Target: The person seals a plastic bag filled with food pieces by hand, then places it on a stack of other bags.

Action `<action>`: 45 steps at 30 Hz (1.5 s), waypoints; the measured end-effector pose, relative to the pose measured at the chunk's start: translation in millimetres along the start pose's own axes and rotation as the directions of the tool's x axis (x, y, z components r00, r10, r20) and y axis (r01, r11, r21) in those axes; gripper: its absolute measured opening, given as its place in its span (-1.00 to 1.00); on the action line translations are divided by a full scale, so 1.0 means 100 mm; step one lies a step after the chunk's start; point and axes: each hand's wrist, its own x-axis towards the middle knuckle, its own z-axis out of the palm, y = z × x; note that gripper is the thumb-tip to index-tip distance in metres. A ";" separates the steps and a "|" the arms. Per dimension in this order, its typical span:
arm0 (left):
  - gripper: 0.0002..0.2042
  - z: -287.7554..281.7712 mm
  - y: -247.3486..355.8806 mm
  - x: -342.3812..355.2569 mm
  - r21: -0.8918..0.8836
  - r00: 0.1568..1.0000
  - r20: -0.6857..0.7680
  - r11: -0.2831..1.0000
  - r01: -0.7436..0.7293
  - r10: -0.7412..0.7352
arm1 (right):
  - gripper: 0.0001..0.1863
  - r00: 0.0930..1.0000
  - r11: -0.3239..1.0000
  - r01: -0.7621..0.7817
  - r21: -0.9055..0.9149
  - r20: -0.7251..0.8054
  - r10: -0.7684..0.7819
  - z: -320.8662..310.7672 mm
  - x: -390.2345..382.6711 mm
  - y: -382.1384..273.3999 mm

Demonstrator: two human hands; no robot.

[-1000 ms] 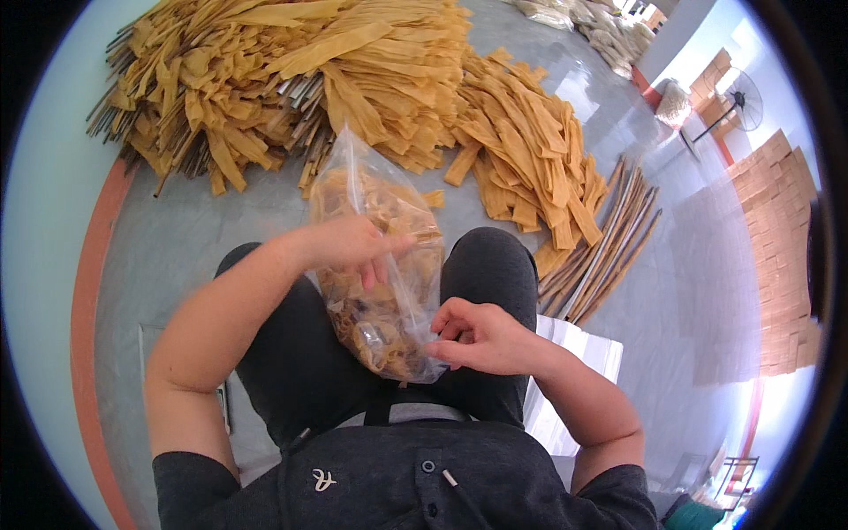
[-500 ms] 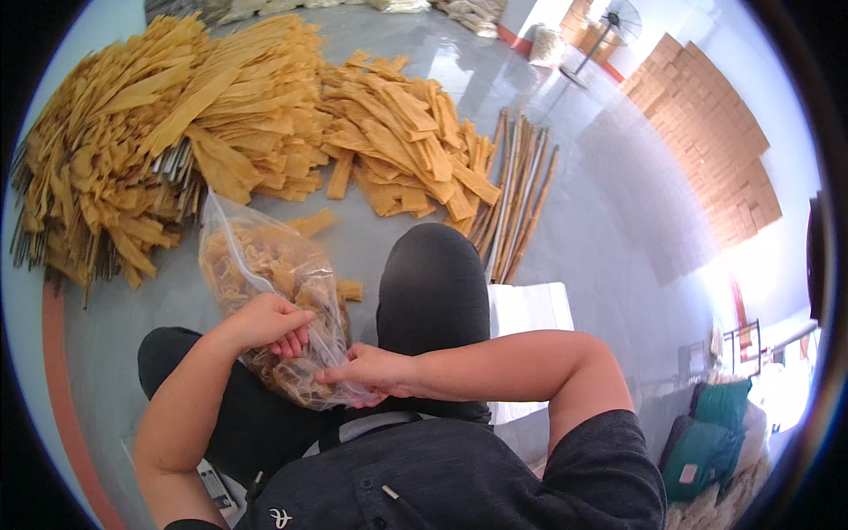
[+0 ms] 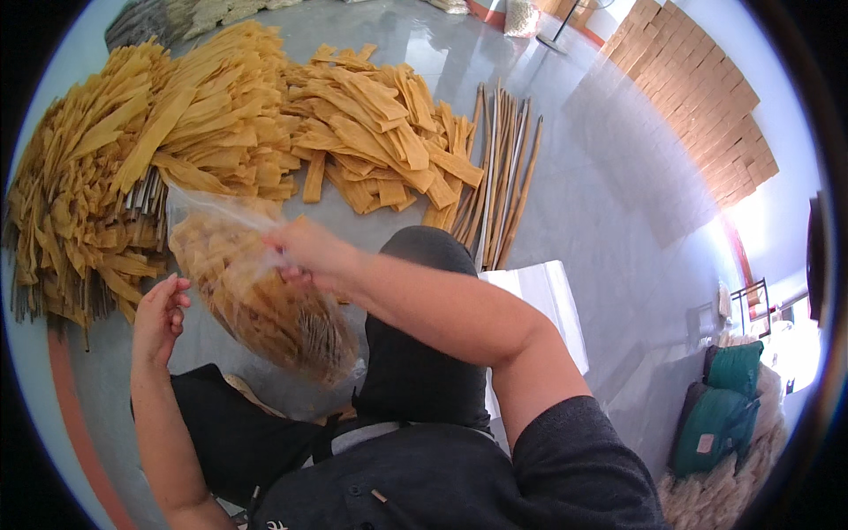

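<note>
A clear plastic bag (image 3: 265,309) filled with yellow-brown dried strips hangs in front of my knees, tilted, its upper edge toward the far left. My right hand (image 3: 309,253) is closed on the upper right side of the bag; motion smears its fingers a little. To the left of the bag, apart from it, my left hand (image 3: 162,314) is raised with loosely curled fingers and nothing in them. Beyond the bag lies a large heap of yellow dried strips (image 3: 221,106), with a smaller pile of the same strips (image 3: 371,124) to its right.
A bundle of thin brown and silvery poles (image 3: 499,177) lies right of the piles. White flat sheets (image 3: 556,305) rest beside my right knee. Brown cartons (image 3: 689,106) are stacked along the right wall. Green sacks (image 3: 715,428) sit at the lower right, and a fan stand (image 3: 554,40) stands far back.
My left hand has let go of the bag and moved left. My right hand has moved up and left with the bag, which now hangs more upright. The view has shifted slightly.
</note>
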 end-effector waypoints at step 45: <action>-0.75 1.27 -0.63 0.62 0.444 0.889 0.117 0.824 0.351 -0.442 | -0.75 0.167 0.940 0.113 -0.323 -0.926 -0.338 -6.76 -1.45 2.17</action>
